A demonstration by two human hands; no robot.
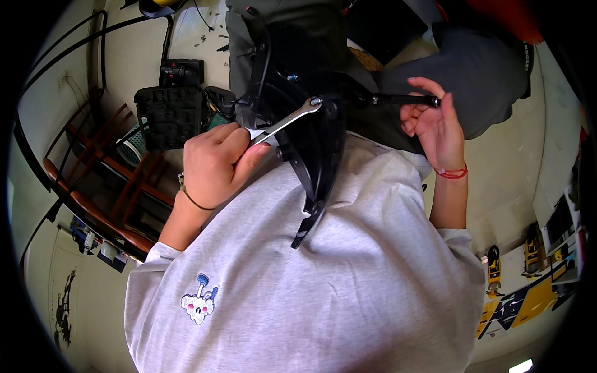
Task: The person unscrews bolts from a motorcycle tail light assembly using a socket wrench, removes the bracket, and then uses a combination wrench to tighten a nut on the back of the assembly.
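My left hand [214,160] is closed round a silver combination wrench [283,123]. The wrench's far end sits at a bolt [316,101] on a curved black part [314,155], which lies across my lap and narrows to a tip against my shirt. My right hand [435,121] has its fingers loosely curled about a black-handled tool [407,99], with the thumb at its outer end. A metal collar shows on that handle's inner end, beside the black part. What the tool meets there is too dark to make out. A blue-tipped bolt [291,78] stands farther up the part.
On the floor at left lies an open black moulded tool case [168,118], with a black-and-red power tool [181,73] beyond it. Small loose hardware [202,40] is scattered farther off. Brown chairs [118,168] stand at left; yellow-and-black equipment [494,270] is at right.
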